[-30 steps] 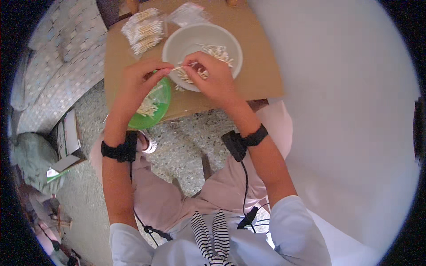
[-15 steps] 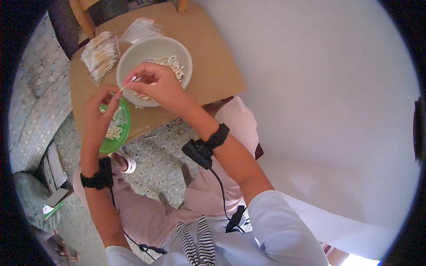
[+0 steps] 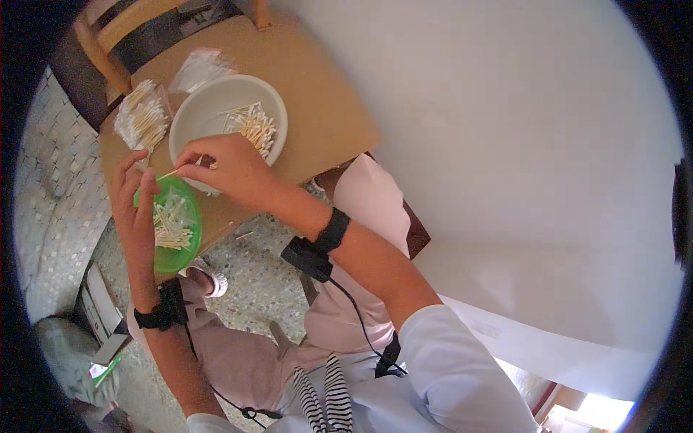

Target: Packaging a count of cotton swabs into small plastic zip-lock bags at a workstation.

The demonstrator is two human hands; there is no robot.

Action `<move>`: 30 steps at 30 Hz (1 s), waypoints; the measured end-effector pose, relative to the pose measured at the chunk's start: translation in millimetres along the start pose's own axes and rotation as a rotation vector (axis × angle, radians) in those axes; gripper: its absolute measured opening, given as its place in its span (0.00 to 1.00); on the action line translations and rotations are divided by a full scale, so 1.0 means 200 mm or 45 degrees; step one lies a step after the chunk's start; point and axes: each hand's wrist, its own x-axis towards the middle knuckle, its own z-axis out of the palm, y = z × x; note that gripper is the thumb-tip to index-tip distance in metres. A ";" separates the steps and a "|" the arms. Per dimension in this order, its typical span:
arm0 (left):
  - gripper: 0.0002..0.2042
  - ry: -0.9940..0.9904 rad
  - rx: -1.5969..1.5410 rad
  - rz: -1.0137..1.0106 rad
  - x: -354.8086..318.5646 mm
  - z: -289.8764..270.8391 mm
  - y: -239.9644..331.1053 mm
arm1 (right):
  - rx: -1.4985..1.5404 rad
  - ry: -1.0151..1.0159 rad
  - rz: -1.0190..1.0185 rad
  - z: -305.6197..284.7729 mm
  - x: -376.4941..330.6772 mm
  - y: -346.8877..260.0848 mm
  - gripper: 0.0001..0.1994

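Note:
My right hand (image 3: 229, 170) pinches a thin cotton swab (image 3: 168, 174) between thumb and fingertips, over the near left rim of the off-white bowl (image 3: 202, 108). The swab points left, toward my left hand (image 3: 136, 209), whose thumb and fingers are spread. Whether its far end touches the left hand is hard to tell. Loose cotton swabs (image 3: 258, 131) lie in the off-white bowl, partly hidden by my right hand. Beside my left hand, the green bowl (image 3: 196, 242) holds more swabs (image 3: 172, 235) and some clear plastic.
A clear bag packed with swabs (image 3: 143, 119) lies left of the off-white bowl, and another clear plastic bag (image 3: 202, 68) lies behind it. Everything rests on a brown board (image 3: 317, 94). A wooden chair (image 3: 137, 25) stands at the back; a pale wall (image 3: 505, 180) rises on the right.
My left fingers have come off the swab and spread. The right hand has turned and shifted toward the green bowl with the swab. The whole view has shifted slightly.

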 end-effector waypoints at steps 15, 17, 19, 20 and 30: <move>0.32 -0.759 0.123 -0.021 -0.13 -0.15 -0.16 | -0.383 -0.185 -0.063 -0.03 -0.05 0.02 0.14; 0.34 -0.745 0.311 0.093 -0.13 -0.11 -0.15 | -0.397 -0.239 -0.048 -0.03 -0.05 0.01 0.13; 0.33 -0.753 0.299 0.029 -0.11 -0.04 -0.14 | -0.438 -0.267 -0.025 -0.01 -0.04 0.01 0.13; 0.32 -0.758 0.274 -0.020 -0.11 -0.03 -0.13 | -0.417 -0.243 -0.031 0.00 -0.04 0.00 0.13; 0.21 -0.781 0.249 -0.195 -0.07 -0.02 -0.07 | -0.393 -0.237 -0.058 0.04 -0.05 0.10 0.13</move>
